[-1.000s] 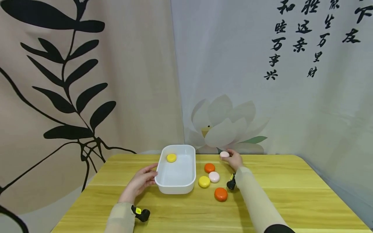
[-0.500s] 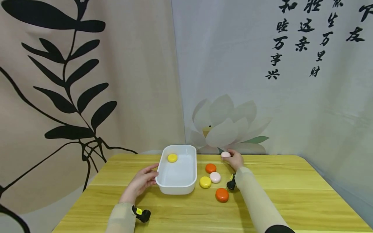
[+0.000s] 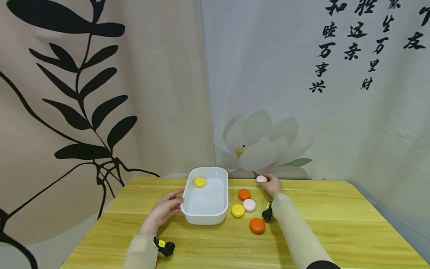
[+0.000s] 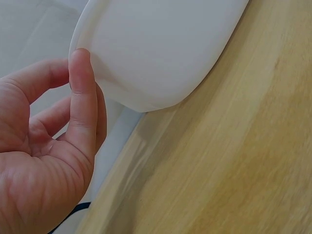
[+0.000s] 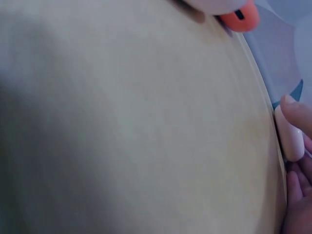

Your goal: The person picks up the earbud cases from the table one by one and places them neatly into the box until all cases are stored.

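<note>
On the table stands a white rectangular box (image 3: 206, 219) with rounded corners. My left hand (image 3: 163, 210) holds its left side, fingers at the rim and wall; the left wrist view shows curled fingers (image 4: 83, 100) against the white wall. Inside, near the far end, lies a yellow round, flattened piece (image 3: 200, 182). At the table's far edge my right hand (image 3: 273, 185) pinches a pale pink round piece (image 3: 261, 179) between thumb and fingers. In the right wrist view that pale pink piece (image 5: 290, 134) appears edge-on, partly covered by the thumb.
Right of the box lie an orange round piece (image 3: 244, 194), a second pale pink piece (image 3: 249, 205), a yellow piece (image 3: 237, 210) and a larger-looking orange piece (image 3: 257, 226). Behind the wooden table (image 3: 336, 224) hangs a printed curtain (image 3: 168, 93).
The head view has shifted slightly, so everything sits a little further right in it. Both hands keep their places at the box and the pale pink piece.
</note>
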### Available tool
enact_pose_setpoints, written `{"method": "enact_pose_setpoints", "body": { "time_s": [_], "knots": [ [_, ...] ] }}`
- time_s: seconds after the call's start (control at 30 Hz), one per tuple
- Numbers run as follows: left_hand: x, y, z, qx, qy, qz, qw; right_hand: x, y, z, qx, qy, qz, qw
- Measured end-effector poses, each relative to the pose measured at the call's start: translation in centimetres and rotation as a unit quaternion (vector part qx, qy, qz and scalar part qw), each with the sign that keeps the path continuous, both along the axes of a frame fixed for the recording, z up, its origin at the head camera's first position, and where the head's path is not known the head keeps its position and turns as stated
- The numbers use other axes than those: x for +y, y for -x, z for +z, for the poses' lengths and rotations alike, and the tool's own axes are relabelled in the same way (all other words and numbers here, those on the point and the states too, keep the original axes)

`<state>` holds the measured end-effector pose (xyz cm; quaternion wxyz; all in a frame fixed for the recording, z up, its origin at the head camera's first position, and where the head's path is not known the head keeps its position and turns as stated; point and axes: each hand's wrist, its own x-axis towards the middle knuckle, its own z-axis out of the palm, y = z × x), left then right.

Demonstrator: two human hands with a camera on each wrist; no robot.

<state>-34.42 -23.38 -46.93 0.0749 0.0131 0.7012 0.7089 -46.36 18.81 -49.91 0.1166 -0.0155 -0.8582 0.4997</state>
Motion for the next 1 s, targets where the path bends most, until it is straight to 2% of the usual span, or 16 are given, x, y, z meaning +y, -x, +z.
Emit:
{"method": "enact_pose_setpoints", "body": {
  "time_s": [0.57, 1.0],
  "knots": [
    [0.28, 0.08, 0.34, 0.006, 0.014, -0.009, 0.9999, 0.27, 0.07, 0.03, 0.003, -0.018, -0.024, 0.9995],
    [0.10, 0.31, 0.30, -0.002, 0.017, 0.001, 0.9999, 0.61, -0.46, 0.25, -0.005, 0.006, -0.010, 0.9999]
  ]
}}
